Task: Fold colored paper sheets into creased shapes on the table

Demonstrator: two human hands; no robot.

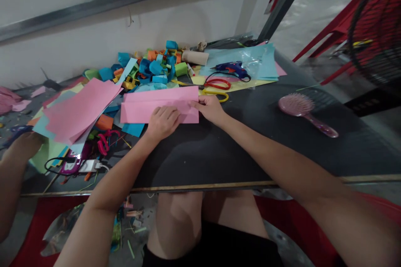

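Dark desk [194, 158] vs. pale wall [103, 33], w/ creased pink sheet [159, 99] under L grip [164, 121], which presses down, fingers curled (can't tell if grasping), & R grip [209, 107] pinching the sheet's R end. Beyond both: heap of folded paper bits [155, 66]; glue gun [231, 69] past R grip, hairbrush [297, 106] well to its R, loose pink paper [83, 108] L of L grip.

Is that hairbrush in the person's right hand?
No, the right hand is at the right edge of the folded pink paper, while the hairbrush lies apart on the table.
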